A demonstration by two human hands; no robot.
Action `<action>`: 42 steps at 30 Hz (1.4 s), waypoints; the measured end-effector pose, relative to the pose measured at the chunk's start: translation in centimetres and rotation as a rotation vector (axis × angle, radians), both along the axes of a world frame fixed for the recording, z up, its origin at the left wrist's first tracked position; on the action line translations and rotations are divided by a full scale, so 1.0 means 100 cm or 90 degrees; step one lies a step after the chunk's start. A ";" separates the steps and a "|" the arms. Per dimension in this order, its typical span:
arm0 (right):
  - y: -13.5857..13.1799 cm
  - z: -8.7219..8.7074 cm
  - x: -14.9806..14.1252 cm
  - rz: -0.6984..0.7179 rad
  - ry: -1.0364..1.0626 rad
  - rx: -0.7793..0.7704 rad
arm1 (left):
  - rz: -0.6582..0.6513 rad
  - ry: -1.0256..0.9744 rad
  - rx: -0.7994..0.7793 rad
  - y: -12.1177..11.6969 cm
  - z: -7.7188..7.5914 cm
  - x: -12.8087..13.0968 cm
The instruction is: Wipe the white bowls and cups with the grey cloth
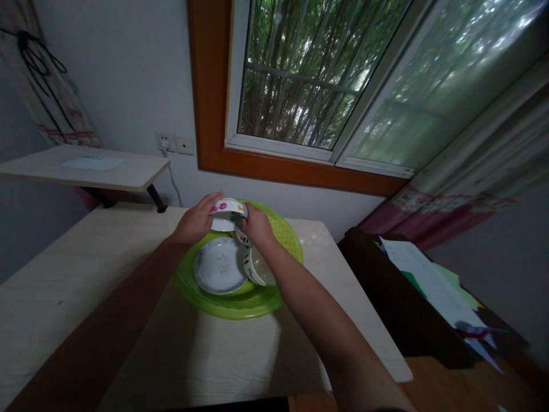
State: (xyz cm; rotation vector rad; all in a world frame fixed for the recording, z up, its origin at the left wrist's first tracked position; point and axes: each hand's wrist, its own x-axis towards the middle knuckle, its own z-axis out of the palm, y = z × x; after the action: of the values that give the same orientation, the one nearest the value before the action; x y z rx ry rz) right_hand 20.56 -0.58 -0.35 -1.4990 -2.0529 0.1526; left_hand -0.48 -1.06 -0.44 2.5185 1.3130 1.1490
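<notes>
A round green plastic basin (288,236) sits on a pale wooden table (77,269). Both my hands hold a small white bowl with pink flower prints (229,206), turned upside down above the basin's far side. My left hand (195,222) grips its left rim with fingers curled. On the bowl's right rim, my right hand (257,225) is closed. Under the bowl lies another white dish (223,224). A grey-white plate (220,265) lies flat in the basin, and two small patterned bowls (257,269) lean on edge beside it.
A wall shelf (86,166) hangs at the left, with a wall socket (174,142) and cable behind. A large window (300,80) fills the wall ahead. To the right stands a dark piece of furniture (398,303) with papers (429,274) on it, beside a curtain (484,177).
</notes>
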 end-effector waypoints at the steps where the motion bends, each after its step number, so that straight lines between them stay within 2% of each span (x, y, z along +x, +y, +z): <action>1: -0.001 0.001 -0.001 0.002 -0.003 0.003 | 0.010 0.008 0.006 -0.001 0.001 0.000; 5: 0.003 -0.003 -0.002 0.006 0.060 0.009 | 0.034 0.019 0.036 -0.004 0.004 0.001; 8: 0.012 -0.010 0.001 -0.019 0.146 -0.024 | 0.047 -0.003 0.054 -0.003 0.004 0.002; 13: 0.022 -0.017 0.004 -0.073 0.230 -0.071 | 0.047 -0.029 -0.008 0.004 -0.004 0.002; 17: 0.021 -0.016 0.003 -0.048 0.191 -0.055 | 0.031 -0.030 -0.039 0.008 -0.010 0.001; 20: 0.016 -0.014 0.002 -0.030 0.129 -0.035 | 0.027 -0.016 -0.032 0.007 -0.008 0.000; 27: 0.007 -0.007 0.002 -0.003 0.025 -0.022 | 0.089 0.090 -0.034 -0.005 0.001 0.003; 31: 0.008 -0.008 0.002 -0.003 0.052 -0.023 | 0.083 0.089 -0.013 -0.007 0.003 0.004; 37: 0.016 -0.012 0.003 -0.040 0.167 -0.051 | 0.071 0.010 0.012 -0.001 0.000 0.003; 42: 0.017 -0.012 0.003 -0.040 0.191 -0.060 | 0.065 -0.007 -0.042 0.002 -0.002 0.002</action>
State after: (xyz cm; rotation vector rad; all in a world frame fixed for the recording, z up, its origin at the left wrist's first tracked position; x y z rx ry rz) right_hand 20.84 1.16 -1.51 -1.4939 -1.7785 0.4291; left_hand -0.28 -0.89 -0.68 2.4209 1.4676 1.1163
